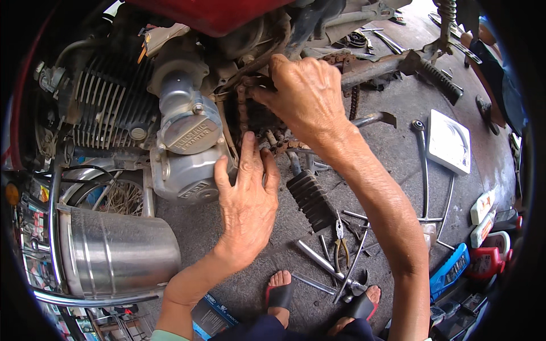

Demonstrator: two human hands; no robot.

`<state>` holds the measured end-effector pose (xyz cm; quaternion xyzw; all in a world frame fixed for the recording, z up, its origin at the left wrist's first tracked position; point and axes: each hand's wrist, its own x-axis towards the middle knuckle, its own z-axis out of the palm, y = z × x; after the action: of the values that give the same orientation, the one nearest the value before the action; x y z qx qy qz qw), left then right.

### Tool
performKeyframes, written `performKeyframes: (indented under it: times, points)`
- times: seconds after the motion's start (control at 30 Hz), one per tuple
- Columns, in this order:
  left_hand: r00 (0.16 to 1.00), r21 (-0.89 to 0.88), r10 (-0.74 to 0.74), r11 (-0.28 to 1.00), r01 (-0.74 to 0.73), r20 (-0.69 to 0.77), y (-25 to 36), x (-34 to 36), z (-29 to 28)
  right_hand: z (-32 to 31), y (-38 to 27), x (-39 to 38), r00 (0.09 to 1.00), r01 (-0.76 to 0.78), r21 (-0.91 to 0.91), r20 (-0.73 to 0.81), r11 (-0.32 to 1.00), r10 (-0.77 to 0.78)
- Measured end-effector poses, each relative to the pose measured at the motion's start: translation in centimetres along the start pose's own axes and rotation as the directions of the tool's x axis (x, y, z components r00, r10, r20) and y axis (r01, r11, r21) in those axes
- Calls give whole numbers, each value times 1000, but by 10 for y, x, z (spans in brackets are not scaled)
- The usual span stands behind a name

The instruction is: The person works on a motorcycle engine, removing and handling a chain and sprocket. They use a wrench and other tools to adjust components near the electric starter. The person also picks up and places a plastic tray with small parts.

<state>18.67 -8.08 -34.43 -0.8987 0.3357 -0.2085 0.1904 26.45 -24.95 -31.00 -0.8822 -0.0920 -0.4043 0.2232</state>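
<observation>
A rusty drive chain (pixel 243 111) hangs beside the motorcycle engine's grey metal cover (pixel 190 133). My right hand (pixel 310 94) is closed at the top of the chain, thumb and bent fingers round its upper links. Some of its fingertips are hidden behind the hand. Lower down, my left hand (pixel 247 187) has its fingers stretched out, the index fingertip against the bottom of the hanging chain. The left thumb lies near the lower engine cover (pixel 193 176). Behind my hands the sprocket area is dark and partly hidden.
A ribbed rubber footpeg (pixel 311 199) juts out below my right forearm. Pliers (pixel 340 244), a hammer (pixel 357 287) and wrenches lie by my feet. A long ratchet handle (pixel 422 165) and a white box (pixel 448 141) are at right, near bottles (pixel 482 219). A silver muffler (pixel 119 253) stands left.
</observation>
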Motion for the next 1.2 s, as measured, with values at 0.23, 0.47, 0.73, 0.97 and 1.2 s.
performKeyframes:
  times: [0.23,0.47,0.73,0.97,1.2]
  points:
    - [995,90,92,992,-89,-35,-23,3,-6,-26,27,-51,935,-242,114,291,963,201]
    - [971,80,233,968,-236,52,-27,38,-41,9,108,-82,803,-366,118,542,923,249]
    - [904,174,423,888,-426,55,-45,54,-54,25,117,-78,663,-427,183,729,886,169]
    - [902,222,399,876,-428,164,-49,66,-55,33,116,-93,758,-278,240,649,930,59]
    - [876,263,417,841,-473,242,-54,79,-60,31,134,-74,792,-367,293,596,883,131]
